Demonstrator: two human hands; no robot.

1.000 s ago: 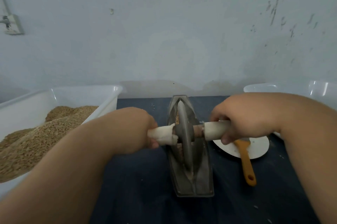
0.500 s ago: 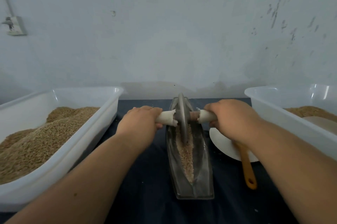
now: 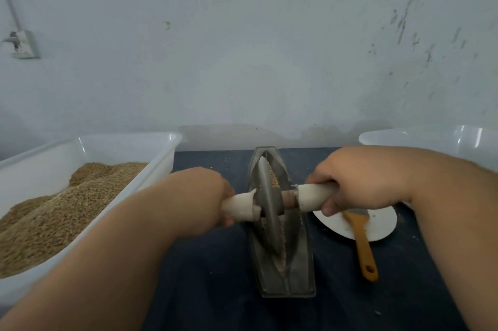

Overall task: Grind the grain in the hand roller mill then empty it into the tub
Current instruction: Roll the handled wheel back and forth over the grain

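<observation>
the left hand (image 3: 199, 195) and the right hand (image 3: 358, 182) each gripped one white handle of the toothed wheel (image 3: 269, 212). the wheel stood in the metal trough (image 3: 301, 276), between the left tub (image 3: 161, 158) and the right tub (image 3: 404, 136). grain (image 3: 275, 181) lay in the channel beyond the wheel.

risk: uneven pressure could tilt the wheel up the trough wall, throwing grain onto the dark cloth (image 3: 215, 290). the unheld trough could slide.

no brand, label or writing was legible.

Looking for lettering, and there's none to be read. The metal mill (image 3: 299, 271) at mid-bench shows no legible mark. The left tub (image 3: 129, 139) and the right tub (image 3: 431, 136), at the bench's two side edges, are plain white plastic, and the orange brush (image 3: 362, 244) carries nothing readable either.
</observation>
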